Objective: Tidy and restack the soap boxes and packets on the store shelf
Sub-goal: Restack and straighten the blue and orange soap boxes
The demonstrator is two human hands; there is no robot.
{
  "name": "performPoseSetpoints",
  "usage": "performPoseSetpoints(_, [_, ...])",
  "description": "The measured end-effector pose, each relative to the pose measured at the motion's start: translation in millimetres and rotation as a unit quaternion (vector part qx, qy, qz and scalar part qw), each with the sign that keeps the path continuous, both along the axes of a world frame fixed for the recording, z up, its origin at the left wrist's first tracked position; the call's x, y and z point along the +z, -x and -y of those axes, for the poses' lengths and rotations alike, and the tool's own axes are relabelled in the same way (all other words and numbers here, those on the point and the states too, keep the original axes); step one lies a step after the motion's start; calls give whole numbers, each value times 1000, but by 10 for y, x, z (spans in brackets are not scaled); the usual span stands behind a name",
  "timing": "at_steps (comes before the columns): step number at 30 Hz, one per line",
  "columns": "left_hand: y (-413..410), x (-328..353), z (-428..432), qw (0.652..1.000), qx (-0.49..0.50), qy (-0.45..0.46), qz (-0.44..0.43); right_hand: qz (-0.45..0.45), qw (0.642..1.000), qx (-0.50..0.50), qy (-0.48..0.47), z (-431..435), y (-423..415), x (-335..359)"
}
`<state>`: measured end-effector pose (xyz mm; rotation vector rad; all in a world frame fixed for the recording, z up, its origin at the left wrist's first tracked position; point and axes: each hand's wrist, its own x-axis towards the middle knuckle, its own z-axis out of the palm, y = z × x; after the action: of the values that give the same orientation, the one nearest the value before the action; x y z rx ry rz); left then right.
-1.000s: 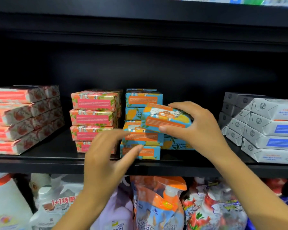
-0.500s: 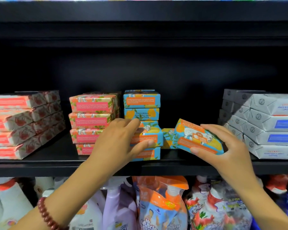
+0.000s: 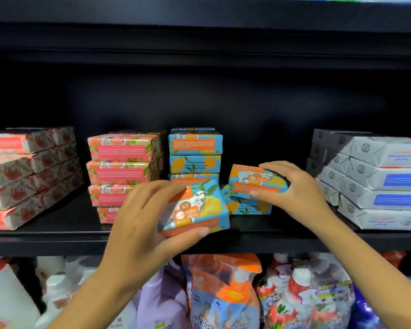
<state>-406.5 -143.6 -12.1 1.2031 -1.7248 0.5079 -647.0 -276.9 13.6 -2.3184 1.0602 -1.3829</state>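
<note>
Freshly unstacked, a soap box (image 3: 197,210) is tilting, gripped by our left hand (image 3: 142,224).
Our right hand (image 3: 294,188) is gripping a second box (image 3: 254,179) beside grey packets (image 3: 377,181).

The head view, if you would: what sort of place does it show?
Most likely a shop aisle: a black shelf holds stacks of identical pink soap boxes, blue soap boxes and grey packets, with refill pouches and bottles crowded underneath.

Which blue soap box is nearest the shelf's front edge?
The tilted blue box gripped by the left hand; the other box in the right hand and the blue stack sit farther back.
</note>
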Motion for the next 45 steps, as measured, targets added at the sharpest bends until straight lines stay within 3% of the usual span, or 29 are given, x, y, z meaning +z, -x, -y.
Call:
performPoseSetpoints(8, [-55, -96, -75, 997, -23, 5, -80, -33, 997, 46, -51, 149, -92, 13])
performPoseSetpoints(17, [-32, -61, 5, 996, -40, 0, -78, -108, 992, 36, -49, 124, -116, 96])
performPoseSetpoints(19, [13, -11, 42, 996, -49, 1, -75, -94, 995, 3, -9, 57, -82, 57])
performPoseSetpoints(22, [130, 130, 141, 994, -67, -3, -85, 5, 998, -38, 57, -120, 60, -27])
performPoseSetpoints(25, [301, 303, 286, 992, -88, -8, -89, 37, 997, -32, 68, -318, 242, -120])
performPoseSetpoints(29, [568, 478, 513, 993, -90, -24, -70, -34, 999, 1, 24, -475, 355, -269])
performPoseSetpoints(33, [781, 535, 731, 995, -77, -54, -32, -146, 989, -27, 7, -464, 393, -470])
performPoseSetpoints(41, [912, 459, 959, 998, -23, -56, 16, -152, 987, -39, 26, -439, 424, -552])
performPoseSetpoints(45, [937, 510, 934, 994, 11, 8, 113, -157, 986, -41, 26, -437, 422, -577])
